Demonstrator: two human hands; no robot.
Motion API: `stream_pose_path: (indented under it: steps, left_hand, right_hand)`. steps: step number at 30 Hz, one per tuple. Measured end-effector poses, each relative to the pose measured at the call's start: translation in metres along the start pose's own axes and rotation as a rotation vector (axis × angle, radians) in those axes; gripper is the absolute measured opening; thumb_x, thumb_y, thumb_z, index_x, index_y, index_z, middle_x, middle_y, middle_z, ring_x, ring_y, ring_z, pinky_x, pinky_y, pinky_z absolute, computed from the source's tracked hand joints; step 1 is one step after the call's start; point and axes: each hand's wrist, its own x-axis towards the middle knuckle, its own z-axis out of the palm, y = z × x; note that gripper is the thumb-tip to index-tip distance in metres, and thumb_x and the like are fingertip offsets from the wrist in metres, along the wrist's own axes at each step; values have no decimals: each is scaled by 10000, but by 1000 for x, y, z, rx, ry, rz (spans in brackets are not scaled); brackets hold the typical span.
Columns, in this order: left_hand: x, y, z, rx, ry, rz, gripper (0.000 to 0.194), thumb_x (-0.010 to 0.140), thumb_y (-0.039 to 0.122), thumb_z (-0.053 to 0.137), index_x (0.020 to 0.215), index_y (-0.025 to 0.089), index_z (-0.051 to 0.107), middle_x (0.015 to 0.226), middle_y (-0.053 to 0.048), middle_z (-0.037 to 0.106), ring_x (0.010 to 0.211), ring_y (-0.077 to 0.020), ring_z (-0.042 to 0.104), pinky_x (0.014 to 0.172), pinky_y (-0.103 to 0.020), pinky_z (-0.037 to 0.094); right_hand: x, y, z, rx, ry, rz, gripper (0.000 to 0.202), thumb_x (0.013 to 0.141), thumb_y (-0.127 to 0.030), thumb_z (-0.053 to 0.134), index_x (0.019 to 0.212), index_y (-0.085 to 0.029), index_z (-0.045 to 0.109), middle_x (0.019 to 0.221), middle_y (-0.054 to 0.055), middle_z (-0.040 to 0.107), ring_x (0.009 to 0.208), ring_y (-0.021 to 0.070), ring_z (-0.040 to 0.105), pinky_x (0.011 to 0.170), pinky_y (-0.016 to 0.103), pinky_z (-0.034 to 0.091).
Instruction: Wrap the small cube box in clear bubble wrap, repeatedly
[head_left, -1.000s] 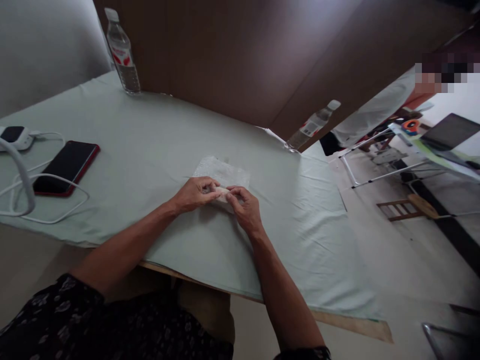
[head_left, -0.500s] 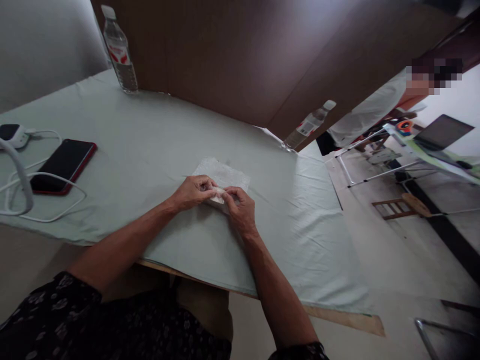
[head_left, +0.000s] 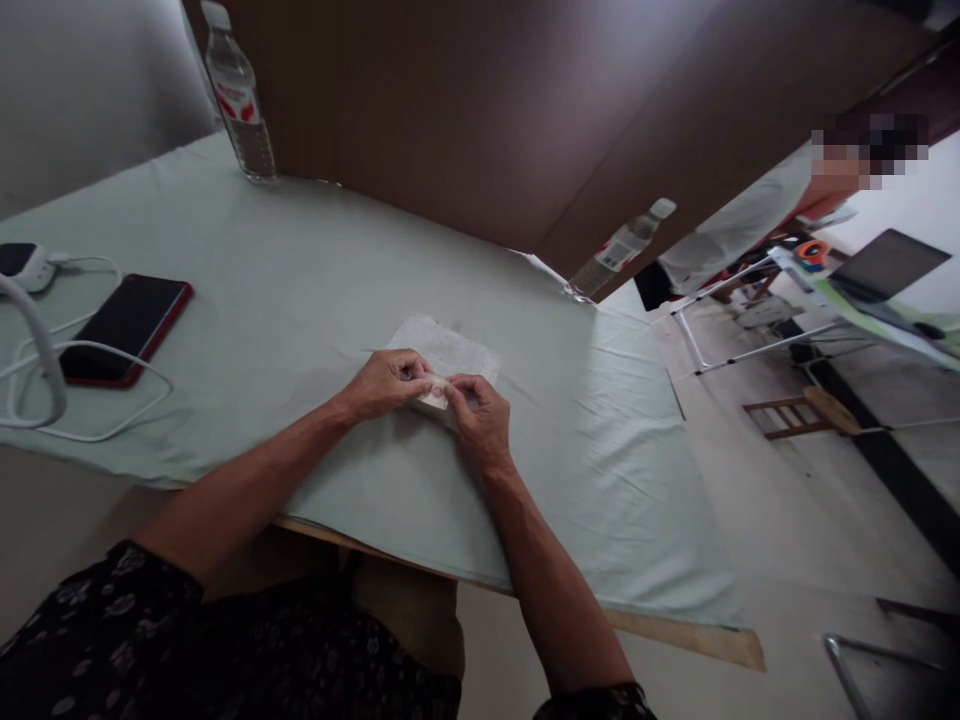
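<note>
A whitish, translucent wrapped packet (head_left: 450,347) lies on the pale green tablecloth (head_left: 300,270), in front of me. My left hand (head_left: 388,383) is closed at its left near corner, thumb and fingers pinching the near edge of the wrapping. At the right near side, my right hand (head_left: 481,412) pinches the same edge, its thumb close to the left one. A small pale piece of the wrapping shows between the fingertips. What is inside the packet cannot be made out.
A phone (head_left: 127,328) with white cables (head_left: 112,435) lies at the left. One water bottle (head_left: 244,110) stands at the back left, another (head_left: 622,247) at the back right, by a brown panel (head_left: 450,120). Beyond are a laptop (head_left: 889,265), a stool (head_left: 829,410) and a person (head_left: 836,175).
Both hands stay on the packet's near edge. The left fingers have shifted very slightly, and a bit more of the pale wrapping shows between the thumbs.
</note>
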Motion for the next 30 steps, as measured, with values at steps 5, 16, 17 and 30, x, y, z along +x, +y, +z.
stream_pose_path:
  steps: [5, 16, 17, 30]
  left_hand:
    - [1, -3, 0, 13, -14, 1, 250, 692, 381, 661, 607, 171, 556, 839, -54, 708, 721, -145, 589, 662, -258, 436]
    - [3, -3, 0, 60, -6, -12, 257, 675, 320, 625, 890, 182, 636, 800, 3, 654, 705, -143, 560, 665, -265, 449]
    - [4, -3, 0, 59, -7, -14, 260, 672, 319, 620, 891, 180, 635, 806, 1, 656, 708, -143, 562, 669, -266, 451]
    - [5, -5, 1, 74, -24, -10, 278, 693, 320, 614, 919, 163, 650, 857, -26, 677, 754, -160, 596, 714, -282, 497]
  right_hand:
    - [1, 2, -1, 7, -3, 36, 170, 828, -387, 608, 787, -231, 660, 826, 27, 742, 800, 192, 671, 804, 327, 524]
    - [4, 10, -2, 27, -15, 102, 201, 801, -409, 630, 756, -216, 662, 725, 7, 698, 706, 175, 627, 699, 298, 496]
    - [5, 13, -3, -10, -21, 105, 211, 812, -412, 612, 747, -216, 655, 708, 6, 687, 691, 176, 620, 690, 302, 494]
    - [-15, -19, -16, -573, 161, -529, 100, 922, -245, 570, 917, -260, 669, 1032, 52, 768, 1017, 255, 661, 988, 455, 375]
